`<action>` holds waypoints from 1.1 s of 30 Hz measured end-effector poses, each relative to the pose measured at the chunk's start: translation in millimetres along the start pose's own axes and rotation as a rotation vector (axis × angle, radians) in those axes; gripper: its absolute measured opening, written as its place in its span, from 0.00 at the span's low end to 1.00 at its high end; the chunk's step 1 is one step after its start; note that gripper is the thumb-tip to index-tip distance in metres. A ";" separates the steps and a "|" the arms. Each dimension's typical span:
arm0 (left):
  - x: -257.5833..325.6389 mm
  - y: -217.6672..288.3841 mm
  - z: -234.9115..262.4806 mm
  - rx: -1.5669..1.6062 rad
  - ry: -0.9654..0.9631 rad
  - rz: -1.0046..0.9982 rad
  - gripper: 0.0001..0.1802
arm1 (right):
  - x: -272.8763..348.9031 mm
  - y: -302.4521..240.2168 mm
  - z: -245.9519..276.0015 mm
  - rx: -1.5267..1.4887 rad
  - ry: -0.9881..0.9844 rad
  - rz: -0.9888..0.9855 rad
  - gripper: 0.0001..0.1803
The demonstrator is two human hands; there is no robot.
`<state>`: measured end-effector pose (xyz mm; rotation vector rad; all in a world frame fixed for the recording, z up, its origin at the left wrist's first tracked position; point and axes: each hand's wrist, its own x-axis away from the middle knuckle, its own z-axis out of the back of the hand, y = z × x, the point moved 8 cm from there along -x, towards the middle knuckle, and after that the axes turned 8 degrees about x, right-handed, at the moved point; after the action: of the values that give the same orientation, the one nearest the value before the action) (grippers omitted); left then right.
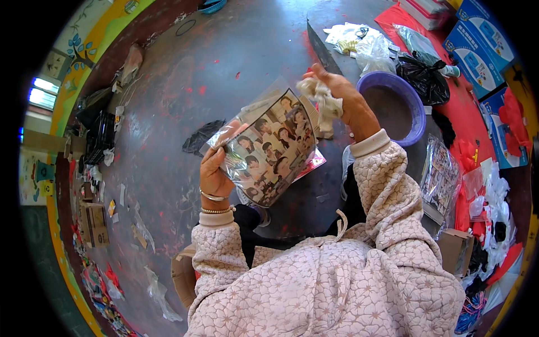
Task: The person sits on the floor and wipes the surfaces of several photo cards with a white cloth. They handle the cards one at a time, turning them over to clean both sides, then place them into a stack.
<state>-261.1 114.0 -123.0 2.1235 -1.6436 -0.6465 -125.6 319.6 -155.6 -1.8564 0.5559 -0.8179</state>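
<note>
Left hand (216,171) grips clear photo-printed packet (269,149) by its nine o'clock edge; light, slippery, floppy. Right hand (342,98) at one o'clock pinches soft pale cloth (323,101), crushable, taken anywhere.

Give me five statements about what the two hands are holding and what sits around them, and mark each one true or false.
1. The left hand holds a clear packet printed with portraits. True.
2. The right hand is empty. False: it grips a crumpled whitish cloth.
3. A purple basin sits beyond the right hand. True.
4. The basin is full of water. False: it looks empty.
5. Blue boxes lie at the upper right. True.
</note>
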 end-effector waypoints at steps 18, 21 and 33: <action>4.9 6.3 10.3 -0.380 0.032 0.066 0.33 | 30.4 -21.3 -35.1 0.110 -0.128 0.302 0.06; 6.5 16.4 -7.9 -0.459 0.033 0.053 0.36 | 32.4 -21.5 -40.8 0.167 -0.184 0.322 0.08; -31.2 -9.3 -12.3 -1.061 -0.008 0.265 0.12 | 38.9 -18.9 -64.7 0.443 -0.143 0.553 0.08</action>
<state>-253.3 146.8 -114.0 1.1166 -1.1252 -1.1042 -147.5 261.3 -108.9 -1.2538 0.6893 -0.3902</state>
